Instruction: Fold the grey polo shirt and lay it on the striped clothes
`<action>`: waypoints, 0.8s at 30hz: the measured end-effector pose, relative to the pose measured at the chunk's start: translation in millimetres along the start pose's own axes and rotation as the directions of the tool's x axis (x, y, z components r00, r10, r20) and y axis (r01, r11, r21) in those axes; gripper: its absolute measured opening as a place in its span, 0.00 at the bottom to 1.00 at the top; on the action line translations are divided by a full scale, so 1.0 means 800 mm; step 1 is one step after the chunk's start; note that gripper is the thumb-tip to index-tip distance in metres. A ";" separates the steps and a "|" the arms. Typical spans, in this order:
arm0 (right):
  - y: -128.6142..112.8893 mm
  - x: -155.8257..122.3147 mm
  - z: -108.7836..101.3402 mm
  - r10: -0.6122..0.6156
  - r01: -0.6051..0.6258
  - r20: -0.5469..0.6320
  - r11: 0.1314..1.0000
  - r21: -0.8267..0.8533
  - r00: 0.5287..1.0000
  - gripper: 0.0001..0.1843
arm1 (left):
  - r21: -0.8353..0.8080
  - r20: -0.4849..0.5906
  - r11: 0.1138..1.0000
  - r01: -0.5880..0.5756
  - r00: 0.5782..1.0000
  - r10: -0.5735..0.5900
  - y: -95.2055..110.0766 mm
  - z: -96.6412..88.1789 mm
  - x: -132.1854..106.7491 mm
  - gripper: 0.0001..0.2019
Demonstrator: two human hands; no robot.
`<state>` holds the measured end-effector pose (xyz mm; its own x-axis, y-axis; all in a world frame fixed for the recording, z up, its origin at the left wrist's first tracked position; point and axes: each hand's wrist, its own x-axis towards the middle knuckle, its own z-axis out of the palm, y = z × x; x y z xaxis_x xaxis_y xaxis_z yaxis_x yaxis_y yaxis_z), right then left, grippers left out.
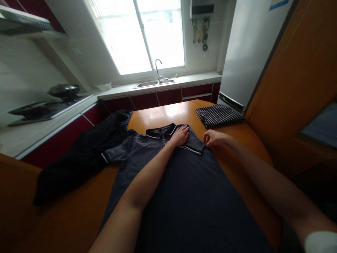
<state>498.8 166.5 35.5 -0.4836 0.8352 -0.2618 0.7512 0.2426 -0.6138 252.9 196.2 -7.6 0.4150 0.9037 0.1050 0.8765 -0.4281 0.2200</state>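
A dark blue-grey polo shirt [184, 182] lies spread on the wooden table, its black, white-edged collar towards the window. My left hand [181, 135] rests flat on the shirt beside the collar, fingers stretched out over the shoulder. The sleeve on the right is turned inward over the shirt's body, while the left sleeve [117, 153] points outward. With fingertips pinched together, my right hand [212, 137] holds the shirt's right edge near that turned-in sleeve. The lower part of the shirt runs towards me out of view.
A folded striped garment [219, 115] sits at the far right of the wooden table [158, 114]. Black clothing [84, 147] is heaped along the left side. Beyond are a sink [147, 84], a stove with a wok [63, 90] and a refrigerator [244, 49].
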 end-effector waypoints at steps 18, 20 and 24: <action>-0.005 -0.011 -0.012 0.221 -0.223 -0.037 0.940 -0.260 0.975 0.02 | -0.008 -0.114 0.972 -0.235 0.966 0.233 0.011 -0.016 0.000 0.21; -0.003 -0.014 -0.017 0.284 -0.285 -0.040 0.925 -0.253 0.958 0.03 | -0.047 -0.043 0.933 -0.357 0.934 0.355 0.025 -0.022 -0.003 0.19; 0.003 -0.008 -0.017 0.294 -0.353 -0.248 0.904 -0.241 0.923 0.07 | -0.085 0.114 0.872 -0.482 0.865 0.489 0.057 -0.015 -0.016 0.23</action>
<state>509.5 168.4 46.0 -0.1142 0.9648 -0.2369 0.9580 0.0438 -0.2833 284.8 165.4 12.4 0.8152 0.5724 0.0883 0.5438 -0.8089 0.2234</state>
